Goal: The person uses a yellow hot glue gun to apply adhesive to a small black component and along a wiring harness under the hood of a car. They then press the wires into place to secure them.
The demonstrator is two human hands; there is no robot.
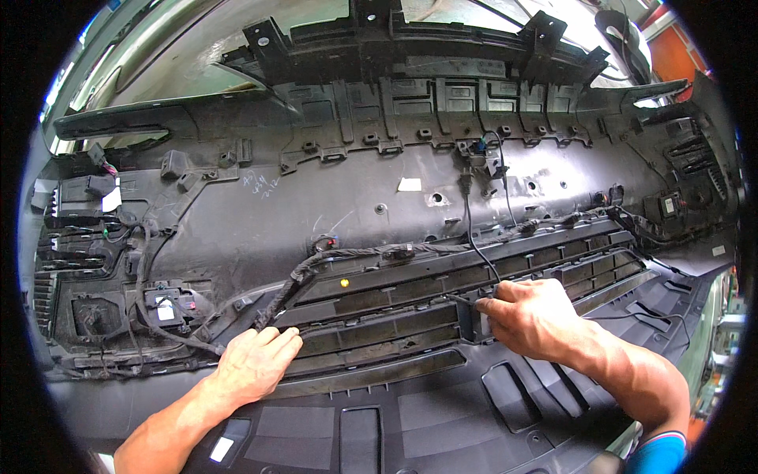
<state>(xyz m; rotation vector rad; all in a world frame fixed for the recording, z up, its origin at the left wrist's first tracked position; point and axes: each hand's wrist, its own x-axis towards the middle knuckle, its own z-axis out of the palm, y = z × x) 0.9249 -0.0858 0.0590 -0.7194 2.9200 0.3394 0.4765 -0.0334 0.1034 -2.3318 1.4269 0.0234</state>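
A large black car bumper cover (213,217) lies with its inner side up, and a taped wiring harness (371,252) runs across it. My left hand (257,363) is curled over that harness where it bends beside the left end of the slatted grille (379,336). The fingers hide the stretch of harness beneath them. At the middle of the grille, my right hand (533,316) is closed in a pinch at a thin black cable (472,229). This cable comes down from a connector (478,150) on the upper part of the bumper. What lies behind the fingertips is hidden.
Round sensors (325,242) and a small control box (164,312) sit along the harness. A yellow dot (344,283) marks the panel above the grille. Black brackets (387,31) rise at the far side. Loose cable (663,318) trails at the right.
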